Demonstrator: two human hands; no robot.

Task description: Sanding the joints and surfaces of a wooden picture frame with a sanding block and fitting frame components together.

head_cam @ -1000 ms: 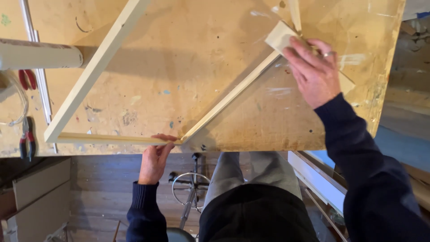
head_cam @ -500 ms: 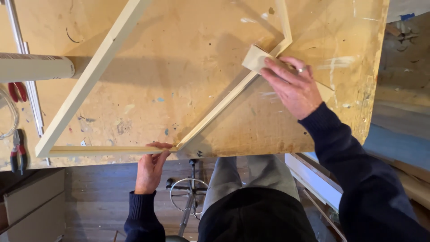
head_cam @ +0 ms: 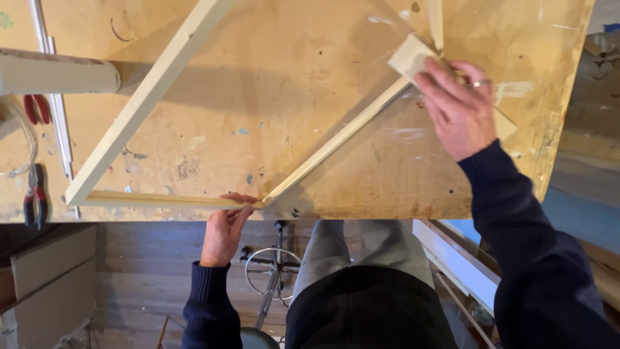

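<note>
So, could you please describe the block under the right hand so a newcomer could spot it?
On the paint-spattered plywood workbench, follow the cream wooden frame to its far right corner. There the right hand presses a small pale wooden block, the only short loose piece.

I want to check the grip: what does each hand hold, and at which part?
The left hand pinches the pale wooden frame at its near corner. The right hand presses a small pale block against the frame's right bar, covering the block's near end.

You get warm, even light on the paint-flecked plywood bench (head_cam: 271, 97), with soft shadows beside the cream wooden frame (head_cam: 139, 110). The floor below sits dim. Focus is sharp; edges bend slightly outward.
</note>
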